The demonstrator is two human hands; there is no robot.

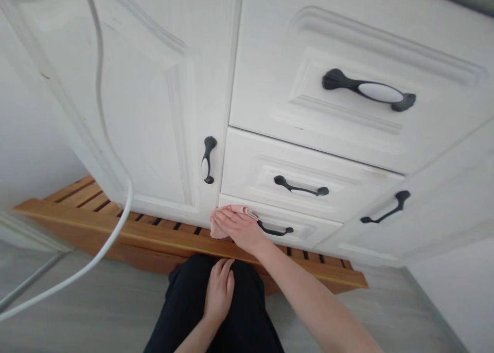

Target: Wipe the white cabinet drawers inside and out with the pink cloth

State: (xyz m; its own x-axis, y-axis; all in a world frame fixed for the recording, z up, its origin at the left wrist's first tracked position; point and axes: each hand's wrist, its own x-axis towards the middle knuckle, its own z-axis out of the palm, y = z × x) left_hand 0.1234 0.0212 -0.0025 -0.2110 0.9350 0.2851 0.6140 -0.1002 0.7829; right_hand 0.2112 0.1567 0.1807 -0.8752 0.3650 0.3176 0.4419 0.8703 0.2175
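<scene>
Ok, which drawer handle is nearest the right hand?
The lowest drawer handle, just beside the right hand; the middle handle and top handle sit higher, farther off.

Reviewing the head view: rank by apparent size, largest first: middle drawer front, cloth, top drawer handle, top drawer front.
1. Top drawer front
2. Middle drawer front
3. Top drawer handle
4. Cloth, visible part only; the right hand covers some, so its full size is unsure.

There are 2 hands (pixel 240 230), 1 cloth (pixel 218 233), 3 drawers (pixel 309 169) and 5 handles (pixel 378 91).
</scene>
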